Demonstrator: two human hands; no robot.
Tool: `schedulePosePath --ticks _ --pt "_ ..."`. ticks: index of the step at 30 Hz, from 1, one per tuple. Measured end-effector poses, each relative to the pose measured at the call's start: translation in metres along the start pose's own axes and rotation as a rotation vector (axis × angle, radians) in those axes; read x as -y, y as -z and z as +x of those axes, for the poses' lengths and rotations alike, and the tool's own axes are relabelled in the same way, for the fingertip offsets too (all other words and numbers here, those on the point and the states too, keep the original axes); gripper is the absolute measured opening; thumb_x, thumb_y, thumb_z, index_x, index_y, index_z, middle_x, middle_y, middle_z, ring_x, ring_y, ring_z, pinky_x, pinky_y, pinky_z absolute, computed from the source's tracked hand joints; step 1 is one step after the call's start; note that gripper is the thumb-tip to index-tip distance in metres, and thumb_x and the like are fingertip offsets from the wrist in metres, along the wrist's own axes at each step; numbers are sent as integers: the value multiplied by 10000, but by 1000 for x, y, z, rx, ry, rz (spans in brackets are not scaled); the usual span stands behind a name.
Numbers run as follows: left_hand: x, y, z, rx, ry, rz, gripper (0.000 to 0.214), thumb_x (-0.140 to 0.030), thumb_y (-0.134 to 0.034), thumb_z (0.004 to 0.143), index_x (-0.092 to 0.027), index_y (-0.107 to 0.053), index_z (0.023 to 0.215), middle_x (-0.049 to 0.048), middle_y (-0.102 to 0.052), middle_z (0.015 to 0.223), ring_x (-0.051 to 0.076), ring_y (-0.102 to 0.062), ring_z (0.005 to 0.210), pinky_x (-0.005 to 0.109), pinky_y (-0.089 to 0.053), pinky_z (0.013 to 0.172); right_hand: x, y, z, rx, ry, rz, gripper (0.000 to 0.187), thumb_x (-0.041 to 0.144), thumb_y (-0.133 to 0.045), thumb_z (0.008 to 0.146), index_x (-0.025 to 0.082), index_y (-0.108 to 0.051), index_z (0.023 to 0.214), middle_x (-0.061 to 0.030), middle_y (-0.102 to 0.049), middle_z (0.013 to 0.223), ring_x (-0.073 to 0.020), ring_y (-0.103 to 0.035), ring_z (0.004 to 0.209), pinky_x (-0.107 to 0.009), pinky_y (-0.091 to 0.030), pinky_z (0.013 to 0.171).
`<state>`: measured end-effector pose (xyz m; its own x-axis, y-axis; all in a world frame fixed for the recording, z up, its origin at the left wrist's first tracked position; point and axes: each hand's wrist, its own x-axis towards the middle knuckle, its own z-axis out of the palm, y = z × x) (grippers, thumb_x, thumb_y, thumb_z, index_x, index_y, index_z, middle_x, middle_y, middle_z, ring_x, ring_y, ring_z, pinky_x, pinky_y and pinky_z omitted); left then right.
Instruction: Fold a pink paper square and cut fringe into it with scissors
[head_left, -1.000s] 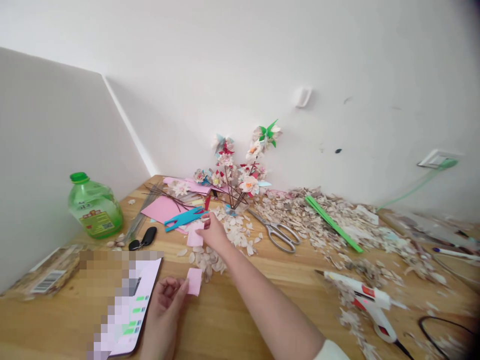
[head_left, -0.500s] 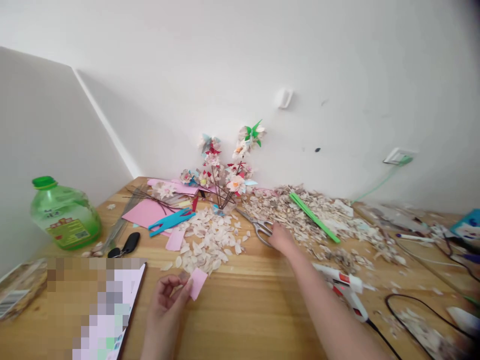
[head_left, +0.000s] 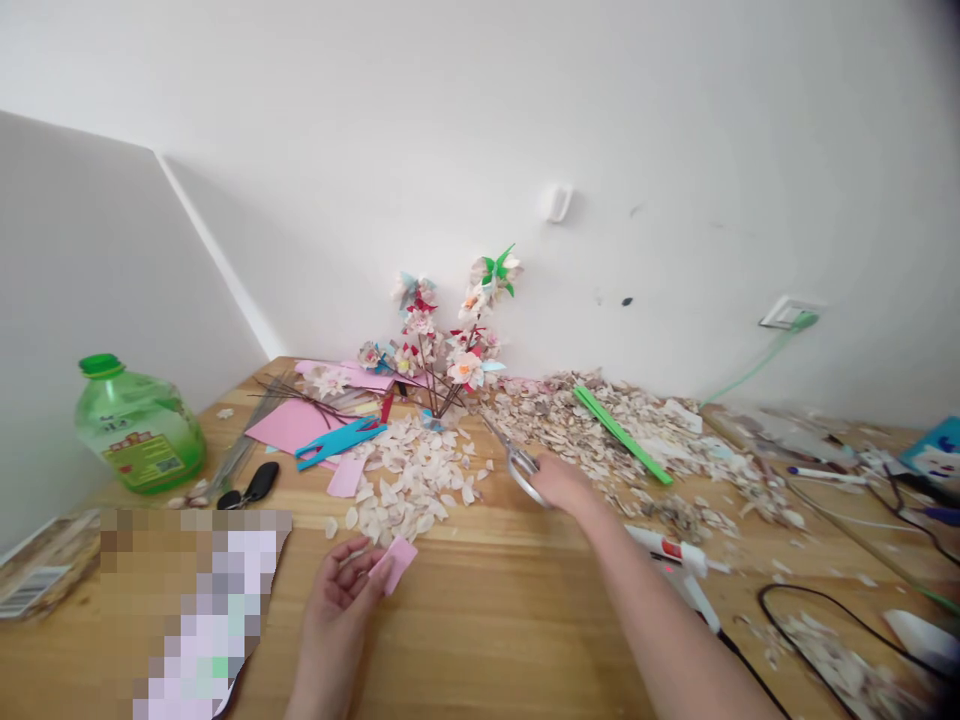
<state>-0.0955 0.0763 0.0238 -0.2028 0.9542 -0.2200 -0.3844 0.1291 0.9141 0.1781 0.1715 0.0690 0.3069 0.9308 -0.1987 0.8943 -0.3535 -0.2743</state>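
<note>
The left hand (head_left: 346, 590) and right hand (head_left: 561, 483) are bare (both slim forearms (head_left: 645, 600) likewise).

Head view, down over table (head_left: 465, 640), toward wall (head_left: 337, 120)

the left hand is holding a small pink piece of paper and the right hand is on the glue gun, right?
Not quite: the head view shows the right hand on the handles of the scissors instead. The left hand is holding a small pink piece of paper.
</note>
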Motion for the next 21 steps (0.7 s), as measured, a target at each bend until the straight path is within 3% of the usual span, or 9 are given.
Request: schedulePosePath --ticks 3,6,9,11,13,15,18,21 --pt "1 -6 -6 25 25 -23 605 -347 -802 450 -187 -486 940 4 -672 748 103 -612 706 172 -472 642 -12 3 -30 81 10 218 183 303 -505 863 146 -584 912 -18 -618 852 -126 -591 696 -289 -498 624" --pt "5 -9 -14 53 55 -53 596 -324 -801 463 -186 -476 944 8 -679 751 111 -622 701 189 -483 636 -23 -6 -72 60 51 454 170 300 -490 830 160 -553 758 32 -553 611 -108 -547 557 -231 -447 523" --pt "6 -13 -23 90 71 -81 580 -293 -800 474 -184 -463 934 13 -680 735 139 -635 710 240 -509 653 -39 -23 -113 12 110 704 234 442 -526 760 209 -516 781 26 -557 657 -135 -559 630 -242 -444 561" --pt "5 -17 -29 114 89 -99 588 -257 -807 460 -181 -458 926 13 -679 726 155 -644 710 273 -524 661 -54 -36 -130 45 107 1143 432 576 -672 552 227 -548 775 20 -561 644 -161 -559 624 -284 -454 592" --pt "4 -23 -35 129 112 -117 602 -219 -816 435 -178 -459 918 10 -677 713 163 -650 706 283 -532 656 -71 -48 -139 98 67 1356 577 681 -695 365 223 -571 695 31 -513 526 -150 -515 517 -316 -460 585" --pt "4 -30 -41 150 131 -124 598 -197 -817 430 -176 -462 910 14 -681 711 165 -655 702 275 -534 646 -84 -61 -146 210 -2 1391 623 761 -634 315 222 -544 613 63 -405 401 -115 -424 393 -300 -442 489" --pt "5 -42 -52 199 179 -129 566 -199 -808 459 -171 -467 911 28 -692 704 162 -657 681 260 -533 634 -95 -81 -158 382 -107 1399 609 816 -530 406 233 -465 570 105 -249 334 -68 -253 286 -209 -280 317" --pt "7 -54 -62 231 241 -181 517 -200 -785 514 -164 -474 925 34 -695 693 153 -658 668 250 -532 639 -96 -95 -173 427 -126 1406 576 791 -510 489 227 -433 574 113 -222 358 -38 -168 292 -165 -157 309"
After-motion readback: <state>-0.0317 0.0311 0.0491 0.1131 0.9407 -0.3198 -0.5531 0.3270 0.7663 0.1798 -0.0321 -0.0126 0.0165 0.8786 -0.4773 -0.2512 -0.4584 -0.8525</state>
